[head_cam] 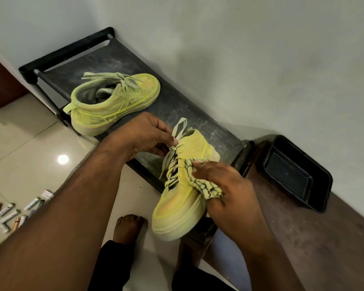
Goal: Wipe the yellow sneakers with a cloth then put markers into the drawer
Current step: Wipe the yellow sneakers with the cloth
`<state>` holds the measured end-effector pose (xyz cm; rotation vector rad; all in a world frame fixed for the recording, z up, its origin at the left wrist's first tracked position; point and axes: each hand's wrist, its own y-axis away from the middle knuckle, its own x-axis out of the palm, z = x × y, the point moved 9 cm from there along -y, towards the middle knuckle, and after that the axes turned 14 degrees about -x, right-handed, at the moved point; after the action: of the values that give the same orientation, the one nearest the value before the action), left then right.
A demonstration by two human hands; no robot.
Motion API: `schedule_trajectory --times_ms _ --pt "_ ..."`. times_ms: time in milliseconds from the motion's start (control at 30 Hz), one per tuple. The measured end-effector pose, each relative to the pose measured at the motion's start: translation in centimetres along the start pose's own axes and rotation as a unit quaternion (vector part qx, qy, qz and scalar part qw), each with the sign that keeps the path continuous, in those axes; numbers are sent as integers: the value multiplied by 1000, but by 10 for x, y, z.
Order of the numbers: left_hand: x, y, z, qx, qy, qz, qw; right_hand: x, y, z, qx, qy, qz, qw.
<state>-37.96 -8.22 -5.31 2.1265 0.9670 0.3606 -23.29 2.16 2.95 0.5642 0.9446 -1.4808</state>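
Left hand: your left hand [144, 134] sits at the tongue end of the near sneaker, its fingers [168, 141] pinched shut on the laces [172, 162] by the knot.
Right hand: your right hand [223, 185] lies flat along the sneaker's right side, fingers curled closed over the cloth [204, 185] and pressing it to the upper.
Near sneaker: this yellow sneaker [181, 208] points toe-first toward you, tilted, its heel end over the rack and its toe hanging past the rack's front edge above the floor.
Cloth: yellow with dark branching lines, bunched between your palm and the shoe's side panel, touching both.
Far sneaker: the second yellow sneaker [111, 103] rests on the rack to the left, well apart from your hands, laces loose over its opening, heel overhanging the front edge.
Rack: a low black shoe rack [177, 106] with a dusty top stands against the pale wall.
Counter: a dark wooden counter [303, 238] runs along the wall just right of the rack, close under your right wrist.
Tray: an open black tray [296, 173] sits on the counter by the wall, near your right hand but not touching it.
Markers: several markers [15, 213] lie scattered on the tiled floor at far left, partly hidden behind your left forearm.
Foot: your bare foot [129, 227] stands on the floor just beside the near sneaker's toe.
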Motion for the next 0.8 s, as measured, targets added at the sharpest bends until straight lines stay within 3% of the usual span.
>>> schedule_trajectory --times_ms 167,367,533,700,800 --pt "2 2 0 -2 -6 -17 1000 0 -14 -23 38 12 -15 999" --pt "2 -1 2 -13 13 -10 1000 -6 -5 10 -90 -45 -30 995" --pt "7 -1 2 -19 32 1 999 -3 -19 -33 15 12 -49 999" --pt "3 -4 5 -28 42 1 999 -15 -2 11 -104 -90 -69 988" --pt "7 -4 4 -27 38 12 999 -12 -3 -5 -77 -60 -73 993"
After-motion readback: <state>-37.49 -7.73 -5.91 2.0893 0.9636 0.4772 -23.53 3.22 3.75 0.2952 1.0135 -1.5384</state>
